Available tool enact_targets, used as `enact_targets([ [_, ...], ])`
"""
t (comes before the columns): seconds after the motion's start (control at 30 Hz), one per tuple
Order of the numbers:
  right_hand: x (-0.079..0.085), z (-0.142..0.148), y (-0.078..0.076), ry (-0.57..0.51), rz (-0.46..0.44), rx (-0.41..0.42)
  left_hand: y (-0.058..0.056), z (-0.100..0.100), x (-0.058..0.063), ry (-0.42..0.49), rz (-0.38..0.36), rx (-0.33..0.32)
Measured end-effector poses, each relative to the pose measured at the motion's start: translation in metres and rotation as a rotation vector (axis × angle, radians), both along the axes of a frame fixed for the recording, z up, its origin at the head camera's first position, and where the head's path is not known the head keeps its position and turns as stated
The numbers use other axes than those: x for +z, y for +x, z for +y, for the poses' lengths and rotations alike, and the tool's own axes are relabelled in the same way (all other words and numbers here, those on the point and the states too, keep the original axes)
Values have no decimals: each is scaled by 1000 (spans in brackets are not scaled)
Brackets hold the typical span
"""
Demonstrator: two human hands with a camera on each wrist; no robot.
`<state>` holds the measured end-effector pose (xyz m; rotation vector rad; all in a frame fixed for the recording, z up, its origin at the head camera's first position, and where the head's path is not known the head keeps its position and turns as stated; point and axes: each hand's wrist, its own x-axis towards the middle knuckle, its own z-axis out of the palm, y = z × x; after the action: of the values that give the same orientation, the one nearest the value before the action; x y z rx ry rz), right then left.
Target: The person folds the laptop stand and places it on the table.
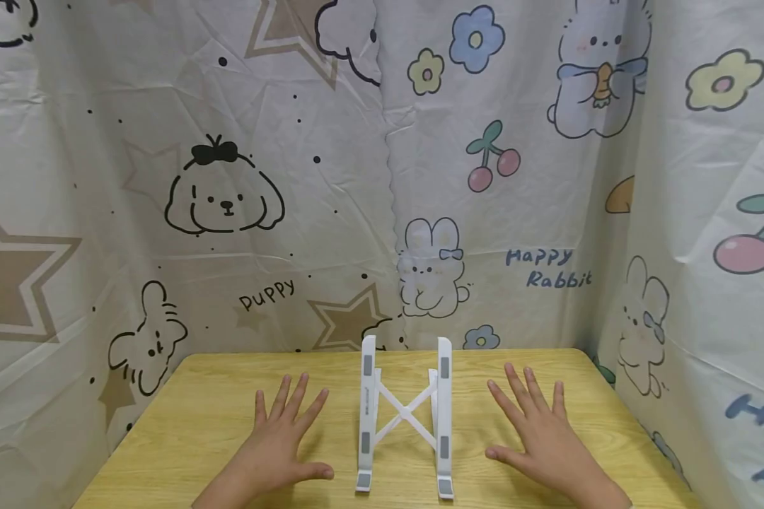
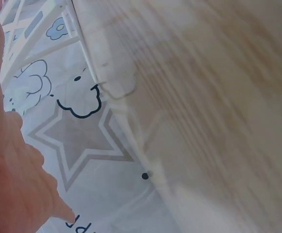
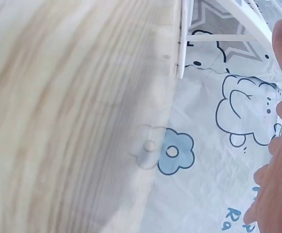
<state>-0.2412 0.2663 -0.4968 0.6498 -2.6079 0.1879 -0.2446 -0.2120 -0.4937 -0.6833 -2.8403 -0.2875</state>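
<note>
A white folding laptop stand (image 1: 367, 410) stands unfolded on the wooden table, two slanted rails with grey pads joined by X-shaped crossbars. To its left, my left hand (image 1: 276, 445) is spread with fingers straight, apart from the stand and holding nothing. On the other side, my right hand (image 1: 544, 445) is likewise spread, its thumb pointing toward the stand without touching it. In the left wrist view, part of the stand (image 2: 39, 26) shows beyond the left thumb. The right wrist view catches one rail of the stand (image 3: 250, 22) near the right thumb.
The light wooden table (image 1: 229, 382) has its far edge close to a hanging curtain (image 1: 331, 198) printed with puppies, rabbits, stars and flowers. More printed cloth (image 1: 713, 339) hangs along the right side, and cloth covers the left side too.
</note>
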Motion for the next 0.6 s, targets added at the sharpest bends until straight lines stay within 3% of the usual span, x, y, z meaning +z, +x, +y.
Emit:
enact_targets([
  [0.2, 1, -7, 0, -123, -77, 25, 0, 5, 2, 37, -30, 8],
  [0.4, -1, -17, 1, -272, -173, 43, -1, 14, 2, 138, -115, -7],
  [0.6, 0, -25, 0, -450, -387, 44, -1, 23, 4, 322, -259, -33],
])
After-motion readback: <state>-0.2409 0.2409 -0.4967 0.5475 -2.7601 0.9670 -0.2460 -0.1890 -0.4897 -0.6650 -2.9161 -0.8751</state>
